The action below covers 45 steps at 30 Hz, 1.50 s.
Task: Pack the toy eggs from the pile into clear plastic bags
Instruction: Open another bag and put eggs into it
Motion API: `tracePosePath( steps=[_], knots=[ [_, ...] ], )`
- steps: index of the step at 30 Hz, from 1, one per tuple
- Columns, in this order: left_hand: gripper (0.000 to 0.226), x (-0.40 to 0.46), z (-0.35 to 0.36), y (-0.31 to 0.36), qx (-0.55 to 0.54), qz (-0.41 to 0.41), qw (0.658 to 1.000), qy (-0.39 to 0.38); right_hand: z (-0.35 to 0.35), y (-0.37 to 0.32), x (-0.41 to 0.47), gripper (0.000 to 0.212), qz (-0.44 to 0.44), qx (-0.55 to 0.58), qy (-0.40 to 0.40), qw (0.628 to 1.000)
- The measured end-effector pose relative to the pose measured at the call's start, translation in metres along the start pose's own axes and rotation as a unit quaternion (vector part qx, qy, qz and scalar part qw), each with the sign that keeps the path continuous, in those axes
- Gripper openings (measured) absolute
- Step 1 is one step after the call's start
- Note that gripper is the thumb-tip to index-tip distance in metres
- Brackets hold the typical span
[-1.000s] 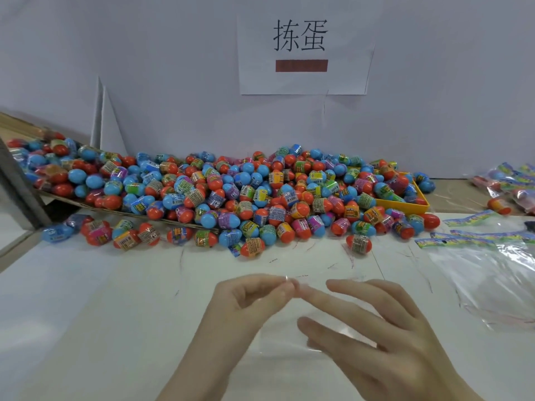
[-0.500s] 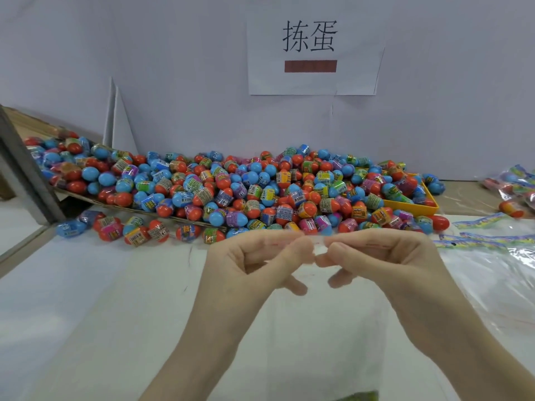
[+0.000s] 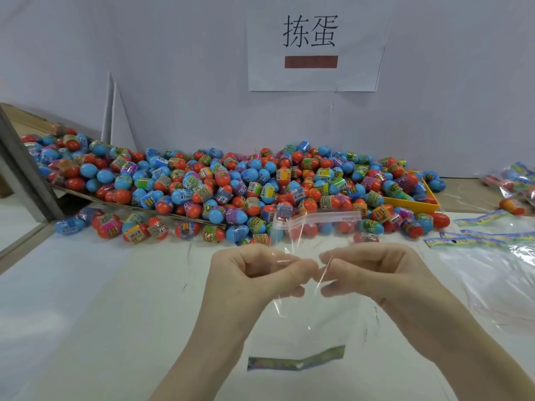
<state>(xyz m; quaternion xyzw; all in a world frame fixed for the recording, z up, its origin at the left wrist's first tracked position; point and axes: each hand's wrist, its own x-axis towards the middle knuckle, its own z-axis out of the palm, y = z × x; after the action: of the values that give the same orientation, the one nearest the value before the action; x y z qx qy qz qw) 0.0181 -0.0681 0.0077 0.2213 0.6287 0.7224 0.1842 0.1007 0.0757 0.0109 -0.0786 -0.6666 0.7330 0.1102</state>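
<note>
Two bare hands work at a clear plastic bag (image 3: 301, 319) above a white table (image 3: 95, 328), its printed header strip (image 3: 295, 361) nearest the camera and its long axis running straight away toward the pile. The left hand (image 3: 249, 280) and the right hand (image 3: 373, 273) each pinch the film between thumb and curled fingers, knuckles almost meeting at mid-bag. Beyond the pinch the bag's far end rises with a pinkish seal strip (image 3: 321, 219) across it; whether the mouth has parted yet is hard to judge through the glare. Directly behind that end lies the pile of toy eggs (image 3: 231, 186), blue and orange, spilling off a cardboard sheet (image 3: 139, 204) and out of a yellow tray (image 3: 417, 202), so either hand looks about equally near the closest eggs. Bare table lies to the left; to the right, spare bags (image 3: 498, 273) crowd the edge. A paper sign (image 3: 315, 44) hangs on the back wall.
</note>
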Motion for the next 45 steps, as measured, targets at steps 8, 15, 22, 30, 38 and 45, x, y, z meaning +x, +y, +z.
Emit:
tracePosePath(
  steps=[8, 15, 22, 30, 38, 45],
  knots=[
    [0.023, 0.003, -0.001, -0.007, 0.012, 0.004, 1.000, 0.015, 0.004, 0.001, 0.000, 0.032, -0.345, -0.411, 0.160, 0.828],
    [0.021, -0.002, -0.006, -0.017, 0.009, 0.000, 1.000, -0.023, 0.005, 0.008, 0.007, 0.028, -0.275, -0.536, 0.067, 0.795],
    [0.015, -0.011, -0.008, -0.040, -0.018, -0.090, 0.995, -0.035, 0.001, 0.021, 0.007, 0.019, -0.153, -0.477, -0.020, 0.865],
    [0.016, -0.006, -0.009, -0.057, 0.010, -0.120, 0.992, 0.036, -0.021, 0.031, 0.030, 0.032, -0.156, -0.301, 0.056, 0.939],
    [0.018, 0.001, -0.013, -0.050, -0.086, -0.122, 0.988, 0.044, -0.109, 0.085, 0.088, 0.038, -0.015, -0.699, 0.192, 0.689],
    [0.021, 0.002, -0.013, -0.052, -0.070, -0.123, 0.988, 0.058, -0.095, 0.073, 0.083, 0.035, -0.006, -0.594, 0.222, 0.773]
  ],
)
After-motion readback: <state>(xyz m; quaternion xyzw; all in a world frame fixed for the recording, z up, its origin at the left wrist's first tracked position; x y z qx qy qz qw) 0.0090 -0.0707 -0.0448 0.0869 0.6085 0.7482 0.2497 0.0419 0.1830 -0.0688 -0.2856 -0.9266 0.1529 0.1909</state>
